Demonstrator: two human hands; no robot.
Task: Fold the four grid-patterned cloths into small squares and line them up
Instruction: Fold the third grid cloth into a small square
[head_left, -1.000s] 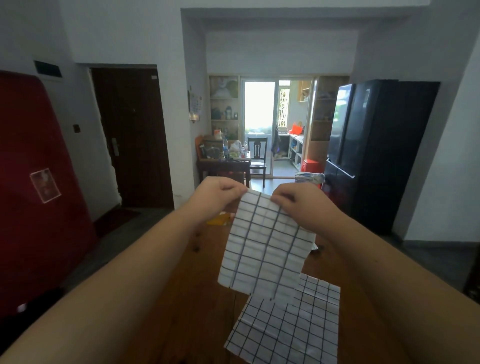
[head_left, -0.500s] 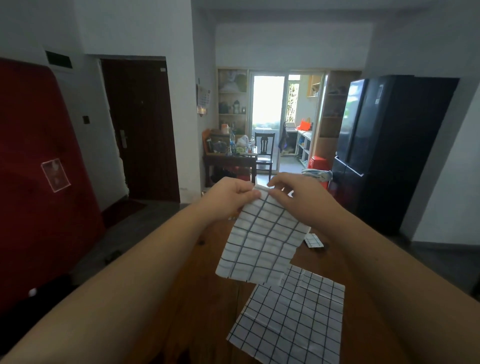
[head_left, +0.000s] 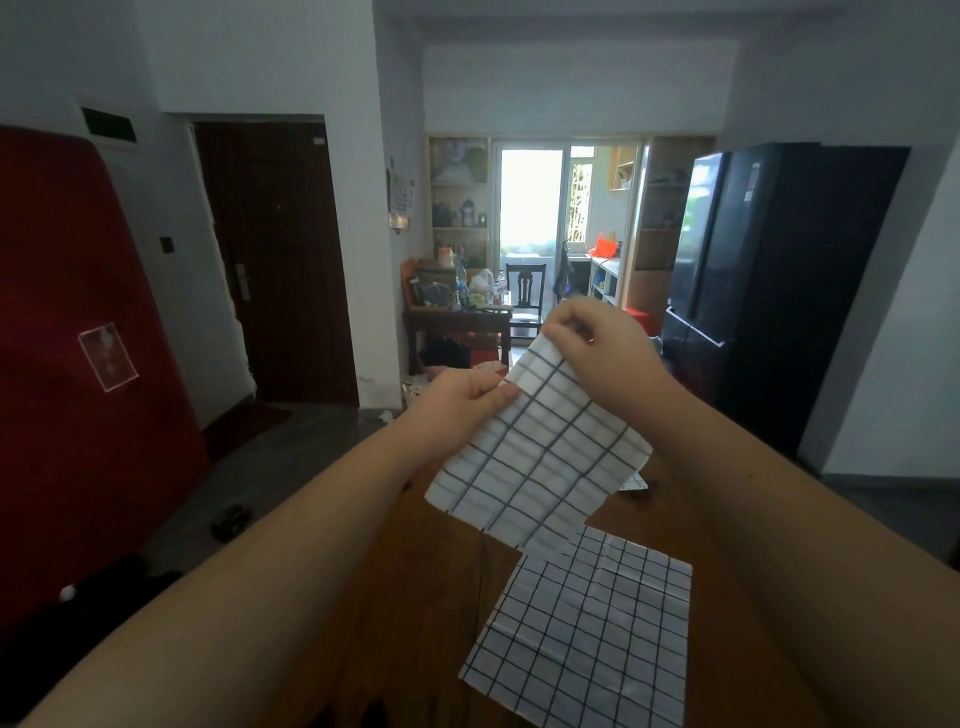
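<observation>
Head view: we hold the held cloth (head_left: 540, 457) in the air above the far half of the table (head_left: 415, 597). Our left hand (head_left: 457, 400) pinches its left edge, thumb pressed over the fabric. Our right hand (head_left: 597, 348), higher over the table, grips the top corner with curled fingers. Both hands are clamped on this one cloth, close together. The cloth hangs tilted, spread into a rough diamond, its lowest edge crossing in front of the far corner of the flat cloth (head_left: 587, 634); we cannot tell whether the two touch.

The flat cloth lies unfolded on the near right part of the table, with crease lines across it. On the table's far right, a small grid-patterned scrap (head_left: 635, 483) peeks out from behind the held cloth; it is too hidden for us to say more.

Beyond the table's far end stand a cluttered side table (head_left: 457, 318) and a chair (head_left: 525, 291), before a bright doorway. To the table's right stands a black fridge (head_left: 769, 291). To its left rises a red panel (head_left: 78, 364), and past that is a dark door (head_left: 275, 260).
</observation>
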